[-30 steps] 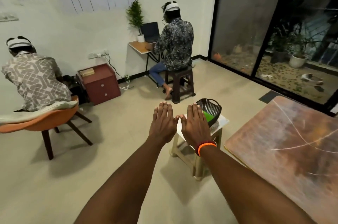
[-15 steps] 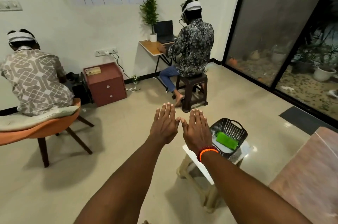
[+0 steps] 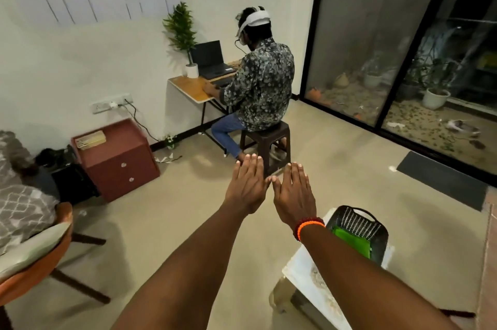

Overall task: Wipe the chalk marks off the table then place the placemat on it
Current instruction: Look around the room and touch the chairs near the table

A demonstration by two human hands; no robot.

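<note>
My left hand (image 3: 247,187) and my right hand (image 3: 293,192) are stretched out side by side in the air over the floor, palms down, flat, holding nothing. An orange and red band sits on my right wrist. Below my right forearm a black mesh basket (image 3: 360,224) holds a green cloth (image 3: 352,241) and stands on a white sheet (image 3: 309,276) on a small stool. Only a thin strip of the reddish-brown table (image 3: 490,249) shows at the right edge; its chalk marks are out of view.
A person sits on a dark stool (image 3: 266,144) at a small wall desk (image 3: 188,87) straight ahead. A red drawer cabinet (image 3: 118,160) stands by the wall on the left. An orange chair (image 3: 35,262) with another seated person is at the left edge. Glass doors (image 3: 403,47) and a dark doormat (image 3: 441,181) lie to the right.
The view has swung left: the chalk-marked table slid almost out of frame on the right, and the basket moved to the lower right. My hands stay flat, held out together.
</note>
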